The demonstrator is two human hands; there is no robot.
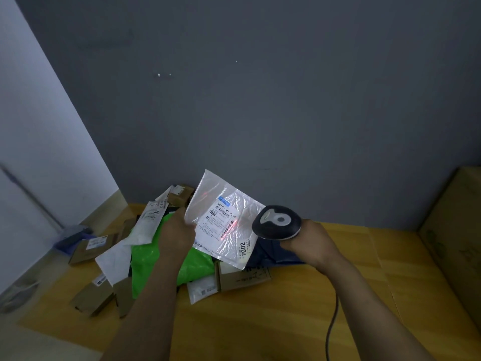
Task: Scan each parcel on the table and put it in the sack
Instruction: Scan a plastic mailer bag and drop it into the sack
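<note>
- White bubble-mailer parcel [208, 194]: held up off the table, tilted, above the pile and between my two hands. Its printed face is turned toward me.
- Shipping label [220, 225]: on the parcel's face. A red scan line falls across the barcode near its lower right edge, and "7002" is printed beside the mailer's lower edge.
- My left hand [177, 233]: fingers curled, pinching the parcel's left edge.
- My right hand [309, 241]: wrapped round the handle of the dark barcode scanner [277, 221], whose head points at the label from just beside the parcel. Its cable [333, 316] hangs down past my right forearm.
- Pile under the parcel: a green plastic bag [192, 264], a dark blue bag [270, 254] below the scanner, white mailers [114, 261] and a small cardboard box [242, 277] at the pile's near edge. More brown boxes lie to the left [91, 246] and at the back [179, 195].
- Table [260, 321]: yellowish wood grain, bare toward me, pushed up to the wall.
- Large cardboard carton [458, 230]: stands at the table's right edge.
- Room: a dim grey wall [260, 87] fills the background, with a paler wall [39, 126] at left.
</note>
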